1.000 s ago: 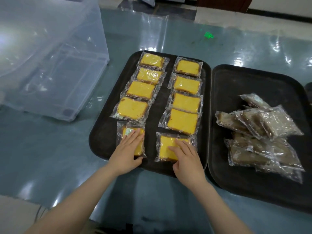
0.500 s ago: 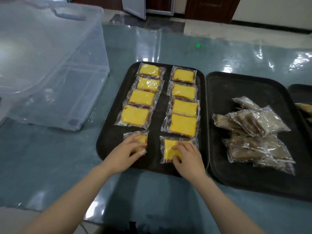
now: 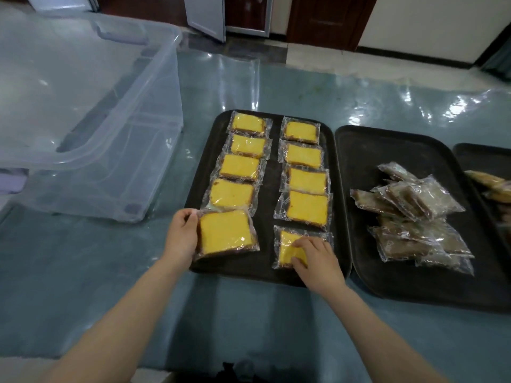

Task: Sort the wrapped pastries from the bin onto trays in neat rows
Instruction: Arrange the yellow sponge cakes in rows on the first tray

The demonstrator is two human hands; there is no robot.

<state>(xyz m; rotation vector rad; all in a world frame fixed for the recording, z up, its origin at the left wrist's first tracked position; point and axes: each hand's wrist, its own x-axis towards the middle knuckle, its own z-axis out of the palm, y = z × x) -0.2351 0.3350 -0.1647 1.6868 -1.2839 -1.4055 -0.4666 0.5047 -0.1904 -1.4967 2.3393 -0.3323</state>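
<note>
Bright, even indoor light from above. White glare streaks the glossy table cover (image 3: 387, 106), strongest at far right, and glints on the clear bin (image 3: 91, 111) and the wrappers of the yellow cakes (image 3: 305, 154). Soft shadows lie under both forearms at the near edge. Wide-angle distortion bows the bin and the dark tray (image 3: 343, 172) edges. Centre sharp; corners and forearms slightly soft.

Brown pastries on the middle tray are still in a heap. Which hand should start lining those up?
Probably the right hand. It rests on the nearest yellow cake of the right row, beside the middle tray holding the brown heap. The left hand grips a tilted cake at the far-left side.
</note>
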